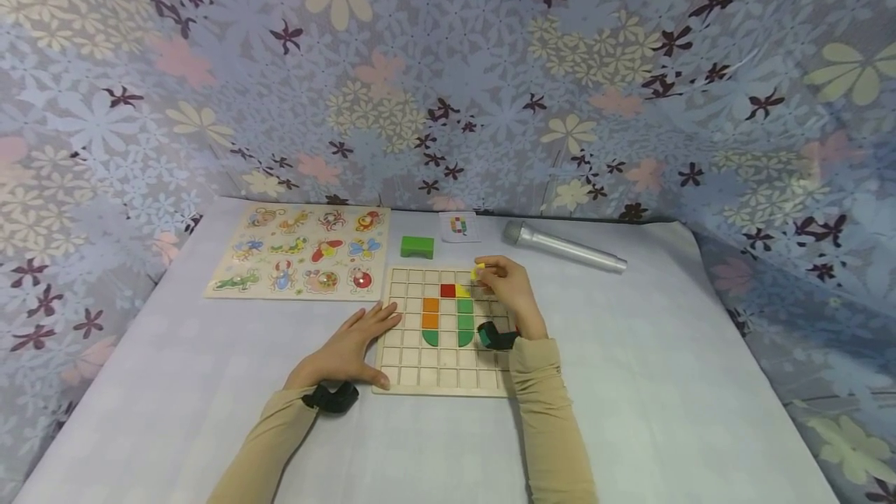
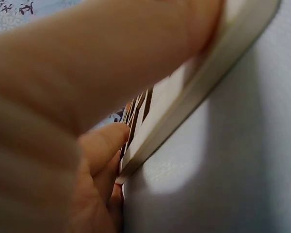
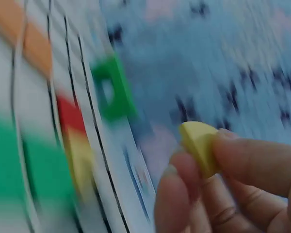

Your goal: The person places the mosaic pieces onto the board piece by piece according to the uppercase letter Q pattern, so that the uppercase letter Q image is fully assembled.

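Note:
A wooden grid board (image 1: pixel 409 378) lies on the table, holding a red square (image 1: pixel 448 291), a yellow piece (image 1: pixel 463 292), orange squares (image 1: pixel 430 313) and green pieces (image 1: pixel 465 320). My right hand (image 1: pixel 509 286) pinches another yellow piece (image 3: pixel 201 145) between thumb and fingers, above the board's upper right part. That piece has a curved edge in the right wrist view. My left hand (image 1: pixel 355 348) rests with spread fingers on the board's left edge; in the left wrist view its thumb and fingers touch the board's rim (image 2: pixel 184 104).
A green block (image 1: pixel 417 246) with a notch stands behind the board, beside a small pattern card (image 1: pixel 460 227). A picture board of insects (image 1: pixel 297 253) lies at the back left. A silver microphone (image 1: pixel 565 246) lies at the back right.

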Demonstrator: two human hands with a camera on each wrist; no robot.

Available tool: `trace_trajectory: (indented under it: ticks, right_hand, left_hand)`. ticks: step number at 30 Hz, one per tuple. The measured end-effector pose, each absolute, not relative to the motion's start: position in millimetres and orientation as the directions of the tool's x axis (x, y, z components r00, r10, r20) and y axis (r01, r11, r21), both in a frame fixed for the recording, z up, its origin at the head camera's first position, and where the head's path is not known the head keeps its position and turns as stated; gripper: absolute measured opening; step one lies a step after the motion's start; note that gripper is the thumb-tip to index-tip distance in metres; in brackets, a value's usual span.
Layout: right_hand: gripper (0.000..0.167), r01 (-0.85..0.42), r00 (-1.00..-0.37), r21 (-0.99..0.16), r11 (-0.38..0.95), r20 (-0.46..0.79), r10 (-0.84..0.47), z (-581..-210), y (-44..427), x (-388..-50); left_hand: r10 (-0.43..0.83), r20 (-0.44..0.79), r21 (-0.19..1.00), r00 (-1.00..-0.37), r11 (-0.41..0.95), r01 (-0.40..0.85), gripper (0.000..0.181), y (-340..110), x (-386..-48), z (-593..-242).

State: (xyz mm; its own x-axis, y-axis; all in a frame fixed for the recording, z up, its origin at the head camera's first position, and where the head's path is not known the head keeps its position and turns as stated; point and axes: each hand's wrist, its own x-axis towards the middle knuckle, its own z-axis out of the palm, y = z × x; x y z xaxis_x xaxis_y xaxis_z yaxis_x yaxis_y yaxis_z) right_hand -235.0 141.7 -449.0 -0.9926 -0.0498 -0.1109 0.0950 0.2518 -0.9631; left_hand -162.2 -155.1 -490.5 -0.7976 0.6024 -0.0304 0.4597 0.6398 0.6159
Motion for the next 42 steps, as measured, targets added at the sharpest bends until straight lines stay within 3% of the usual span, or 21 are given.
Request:
trace_trajectory:
  ticks: [7, 16, 27, 37, 42]
  right_hand:
    - [0.032, 0.029, -0.966, -0.983, 0.181, -0.074, -0.248, -458, 98, -238]
    - [0.021, 0.017, -0.989, -0.939, 0.344, -0.067, -0.132, -473, 90, -240]
    - [0.009, -0.162, -0.985, -0.773, 0.614, 0.093, -0.143, -483, 78, -237]
    - [0.019, -0.28, -0.959, -0.644, 0.712, 0.153, -0.239, -481, 74, -235]
    - [0.018, -0.258, -0.965, -0.642, 0.722, 0.131, -0.228, -480, 74, -234]
  left_hand:
    - [0.617, -0.021, 0.603, -0.787, 0.636, 0.482, 0.109, -154, -162, -491]
    - [0.616, -0.023, 0.598, -0.787, 0.64, 0.483, 0.109, -153, -162, -489]
    - [0.61, -0.03, 0.61, -0.792, 0.639, 0.469, 0.108, -153, -162, -485]
    - [0.608, -0.039, 0.603, -0.793, 0.647, 0.467, 0.108, -155, -163, -487]
    - [0.607, -0.039, 0.604, -0.793, 0.647, 0.466, 0.109, -156, -163, -488]
